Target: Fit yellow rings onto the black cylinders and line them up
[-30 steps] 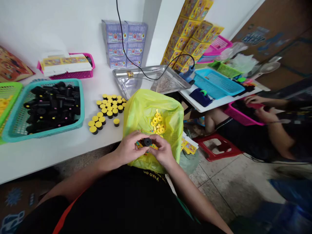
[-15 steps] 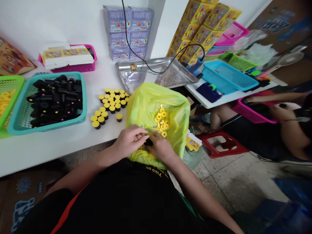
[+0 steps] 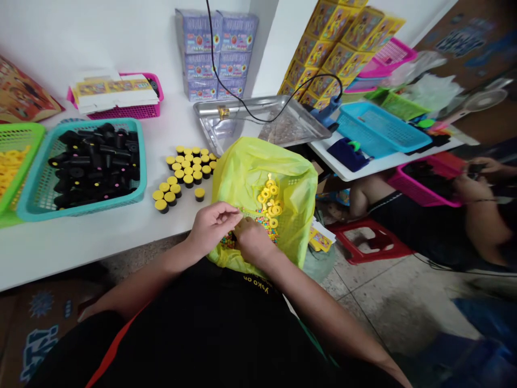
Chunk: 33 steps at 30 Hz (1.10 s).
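A basket lined with a yellow-green plastic bag point(image 3: 297, 167) sits at my lap beside the table edge. Inside it lie yellow ring-shaped pieces point(image 3: 273, 209) and many small coloured beads point(image 3: 271, 230). My left hand point(image 3: 214, 223) is over the near left part of the basket, thumb and fingertips pinched together; whatever is between them is too small to make out. Close against it, my right hand point(image 3: 253, 237) is curled with its knuckles up, fingers pointing down into the beads. Its fingertips are hidden. On the table to the left stand several black cups with yellow tops point(image 3: 188, 171).
A teal basket point(image 3: 143, 161) of black plastic parts and a green basket point(image 3: 34, 156) of yellow pieces stand left. Behind are a metal tray point(image 3: 202, 121), a pink basket point(image 3: 157, 110) and stacked boxes point(image 3: 202, 67). At right, another person's hands work over a pink basket point(image 3: 407, 186).
My right hand has curled tighter and shifted slightly left, uncovering more beads. The black piece seen under it earlier is hidden now. The co-worker's hands have come closer together.
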Each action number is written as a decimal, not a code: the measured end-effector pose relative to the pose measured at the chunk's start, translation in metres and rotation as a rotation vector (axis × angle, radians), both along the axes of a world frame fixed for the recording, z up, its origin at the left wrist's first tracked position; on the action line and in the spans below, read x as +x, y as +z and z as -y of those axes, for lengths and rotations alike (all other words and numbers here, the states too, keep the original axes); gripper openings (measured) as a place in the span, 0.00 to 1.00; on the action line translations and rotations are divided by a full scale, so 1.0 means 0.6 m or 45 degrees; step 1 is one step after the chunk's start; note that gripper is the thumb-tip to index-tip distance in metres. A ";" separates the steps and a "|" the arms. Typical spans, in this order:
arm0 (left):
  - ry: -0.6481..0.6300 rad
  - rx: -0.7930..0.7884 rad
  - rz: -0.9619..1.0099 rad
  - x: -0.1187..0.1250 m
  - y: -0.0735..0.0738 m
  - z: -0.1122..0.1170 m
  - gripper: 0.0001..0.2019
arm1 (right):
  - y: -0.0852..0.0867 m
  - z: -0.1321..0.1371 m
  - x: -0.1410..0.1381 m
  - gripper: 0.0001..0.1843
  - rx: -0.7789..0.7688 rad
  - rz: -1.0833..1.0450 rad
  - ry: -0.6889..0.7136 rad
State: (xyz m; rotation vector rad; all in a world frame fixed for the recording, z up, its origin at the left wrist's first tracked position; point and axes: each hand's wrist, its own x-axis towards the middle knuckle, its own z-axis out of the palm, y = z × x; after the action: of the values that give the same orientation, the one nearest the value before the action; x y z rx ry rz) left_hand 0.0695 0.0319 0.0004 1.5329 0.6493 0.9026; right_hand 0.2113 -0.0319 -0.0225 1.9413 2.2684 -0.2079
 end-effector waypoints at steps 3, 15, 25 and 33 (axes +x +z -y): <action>0.003 -0.102 -0.016 -0.006 -0.001 -0.002 0.09 | -0.013 0.004 0.014 0.14 0.098 -0.233 -0.072; -0.280 0.517 -0.050 0.002 -0.001 0.008 0.21 | -0.007 0.053 0.044 0.11 0.819 -1.297 -0.172; -0.072 0.235 -0.145 0.021 -0.031 0.025 0.12 | -0.013 0.039 0.116 0.14 0.507 -0.776 -0.588; -0.039 0.157 -0.143 0.021 -0.021 0.025 0.11 | -0.011 -0.021 0.147 0.17 0.114 0.091 -0.752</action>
State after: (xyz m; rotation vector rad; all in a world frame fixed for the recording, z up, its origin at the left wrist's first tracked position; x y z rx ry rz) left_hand 0.0820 0.0169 -0.0121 1.7089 0.6589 0.8512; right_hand 0.2996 -0.0191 -0.0292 2.5705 1.6276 -0.0967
